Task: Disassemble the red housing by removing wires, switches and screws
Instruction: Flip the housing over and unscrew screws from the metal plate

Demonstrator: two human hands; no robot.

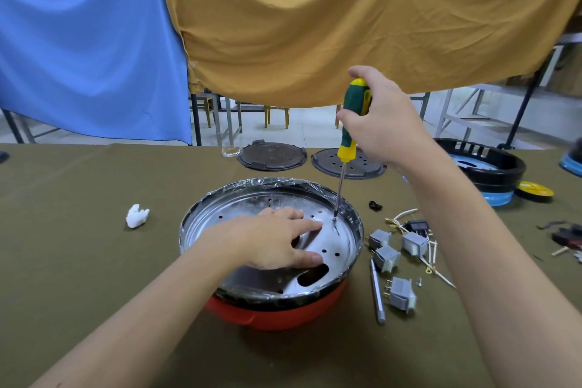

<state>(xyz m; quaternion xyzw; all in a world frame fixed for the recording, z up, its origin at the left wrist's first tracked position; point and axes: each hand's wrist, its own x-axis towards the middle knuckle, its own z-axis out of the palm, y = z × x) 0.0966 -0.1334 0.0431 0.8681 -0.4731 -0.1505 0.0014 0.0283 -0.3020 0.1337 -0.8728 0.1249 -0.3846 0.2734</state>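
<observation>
The red housing [277, 313] sits in the middle of the olive-covered table, its round silver metal plate [341, 241] with holes facing up. My left hand [277, 241] lies flat on the plate, fingers spread and pressing it. My right hand [382, 123] grips the green-and-yellow handle of a screwdriver [351, 123] held nearly upright. Its tip touches the plate near the right rim. Several grey switches [401, 293] and white wires [431, 257] lie loose on the cloth right of the housing.
A spare metal shaft [377, 293] and a small screw [419, 282] lie by the switches. Two dark round plates [272, 156] rest at the far table edge. A black basket-like housing [491, 167] stands at right, a white wad [137, 215] at left. Cloths hang behind.
</observation>
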